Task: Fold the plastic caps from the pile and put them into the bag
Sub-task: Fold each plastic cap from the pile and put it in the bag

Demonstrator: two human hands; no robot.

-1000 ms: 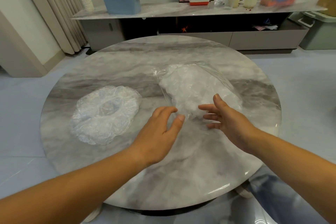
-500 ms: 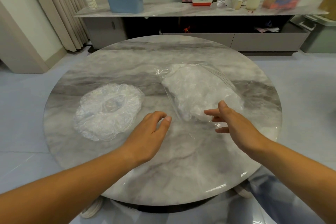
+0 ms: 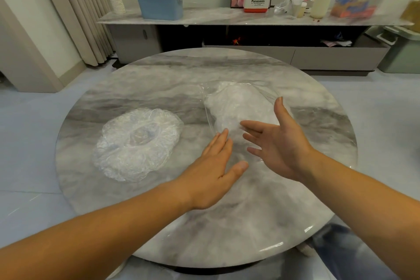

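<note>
Progress looks partial: the bag [image 3: 210, 95], right of the table's [image 3: 227, 223] middle, bulges with folded caps [image 3: 241, 107], while the pile [image 3: 136, 143] waits near the left edge. Our left hand [image 3: 211, 173] and right hand [image 3: 279, 141], fingers spread, hold nothing.

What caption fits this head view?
Left hand and right hand, both open, by the bag on the table; cap pile lies left.

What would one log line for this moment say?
left hand: open | right hand: open, near bag | caps: piled left of bag
</note>
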